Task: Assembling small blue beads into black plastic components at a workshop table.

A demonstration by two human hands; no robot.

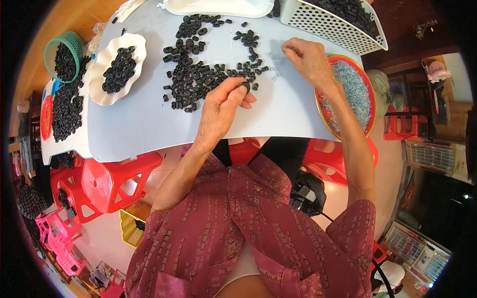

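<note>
My left hand (221,107) is closed, with a small black plastic part (245,87) pinched between thumb and fingers. It is just over the near edge of a spread of similar black parts (186,82) on the pale table. My right hand (308,59) is over the table to the right, thumb and fingertips drawn together; whatever they hold is too small to make out. Beside those fingertips lies a loose scatter of tiny silvery pieces (276,62), like small springs. A red round tray (318,107) heaped with the same silvery pieces sits under my right forearm.
A white scalloped dish (97,87) of black parts is at left. Beyond it are a green basket (78,55) and more black parts. A white perforated basket (318,29) stands at back right, near a white tray (218,7). Red stools (117,181) stand below the table.
</note>
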